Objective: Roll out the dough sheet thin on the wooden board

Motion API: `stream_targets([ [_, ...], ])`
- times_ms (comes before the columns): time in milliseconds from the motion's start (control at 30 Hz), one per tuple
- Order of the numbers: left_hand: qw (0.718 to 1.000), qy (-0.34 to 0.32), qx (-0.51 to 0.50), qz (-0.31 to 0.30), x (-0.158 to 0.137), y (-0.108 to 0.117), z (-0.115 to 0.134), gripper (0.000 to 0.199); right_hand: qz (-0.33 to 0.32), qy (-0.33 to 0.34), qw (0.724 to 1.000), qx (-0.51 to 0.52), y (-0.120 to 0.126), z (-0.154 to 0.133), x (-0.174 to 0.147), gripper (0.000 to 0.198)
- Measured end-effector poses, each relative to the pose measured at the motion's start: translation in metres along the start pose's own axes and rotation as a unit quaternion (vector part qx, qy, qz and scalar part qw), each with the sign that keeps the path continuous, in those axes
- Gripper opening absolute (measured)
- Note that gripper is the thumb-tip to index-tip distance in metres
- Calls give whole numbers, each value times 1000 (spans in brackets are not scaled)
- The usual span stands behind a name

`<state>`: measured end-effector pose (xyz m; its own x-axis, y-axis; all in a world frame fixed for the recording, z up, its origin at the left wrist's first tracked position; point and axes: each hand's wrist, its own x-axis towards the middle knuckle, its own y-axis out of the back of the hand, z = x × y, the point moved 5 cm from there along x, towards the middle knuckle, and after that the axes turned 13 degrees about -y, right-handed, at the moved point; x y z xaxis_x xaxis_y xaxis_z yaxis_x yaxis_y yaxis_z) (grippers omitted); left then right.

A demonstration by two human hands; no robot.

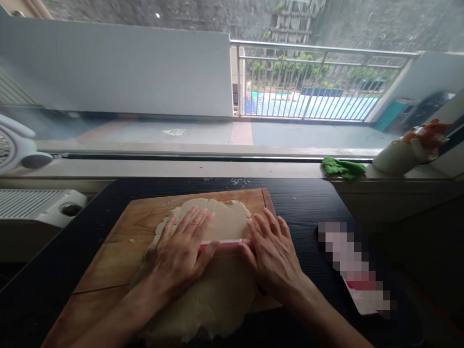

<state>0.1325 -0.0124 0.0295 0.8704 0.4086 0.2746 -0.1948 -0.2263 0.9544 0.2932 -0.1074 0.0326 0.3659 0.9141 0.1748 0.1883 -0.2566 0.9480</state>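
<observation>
A large, thin sheet of pale dough (223, 217) with a ragged edge lies on a wooden board (108, 251). Across it runs a slim pink-and-white rolling pin (226, 243), only its middle visible between my hands. My left hand (181, 249) rests palm down over the pin's left part, fingers stretched forward above the dough. On the pin's right part lies my right hand (273, 251), palm down with fingers extended. Both thumbs point inward along the pin. Its two ends are hidden under my hands. The dough's near part hangs past the board's edge.
The board sits on a dark table (304, 212) with crumbs near its far edge. At the right lies a blurred flat item (355, 270). On the windowsill are a green cloth (342, 167) and a pale jug (397, 155). A white fan (16, 145) stands at the left.
</observation>
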Motion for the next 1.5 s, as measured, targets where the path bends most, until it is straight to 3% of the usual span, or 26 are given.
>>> stream_targets([
  [200,994,106,2,13,72,-14,-51,54,9,-60,998,3,-8,4,89,46],
  [267,994,103,7,23,70,-11,-49,52,17,-54,998,10,-7,3,86,46],
  [467,1000,11,8,15,2,-4,0,52,23,3,1000,21,-4,-5,13,47],
  [533,1000,24,9,13,9,-6,-6,53,30,-5,999,19,-4,-4,26,45],
  [600,999,54,7,8,34,-10,-25,51,30,-28,999,16,-7,-3,59,44],
  [667,996,88,4,7,61,-14,-45,50,10,-58,998,13,-11,-1,93,45],
  [733,994,110,3,15,71,-13,-54,49,-11,-72,997,12,-12,-1,106,46],
  [800,996,92,1,20,58,-9,-44,48,-10,-54,998,12,-11,-3,90,47],
  [933,1000,-9,-5,28,-1,0,1,49,12,35,999,3,-8,-6,21,51],
  [1000,999,-25,-1,31,-10,2,8,50,23,57,998,-4,-7,-6,13,52],
  [1100,999,21,4,26,22,-2,-15,46,44,32,998,-11,-8,-7,56,47],
  [1167,998,65,2,26,52,-4,-38,45,38,-1,999,-14,-11,-9,96,46],
  [1233,995,93,-1,29,66,-3,-51,44,20,-21,999,-17,-12,-11,115,46],
  [1300,996,82,-8,26,53,-1,-45,44,6,3,1000,-18,-12,-11,102,46],
  [1433,999,-40,-20,20,-15,7,-2,49,-5,138,990,-16,-10,-6,24,52],
  [1500,997,-66,-23,20,-29,9,5,53,-1,171,985,-18,-9,-3,7,57],
])
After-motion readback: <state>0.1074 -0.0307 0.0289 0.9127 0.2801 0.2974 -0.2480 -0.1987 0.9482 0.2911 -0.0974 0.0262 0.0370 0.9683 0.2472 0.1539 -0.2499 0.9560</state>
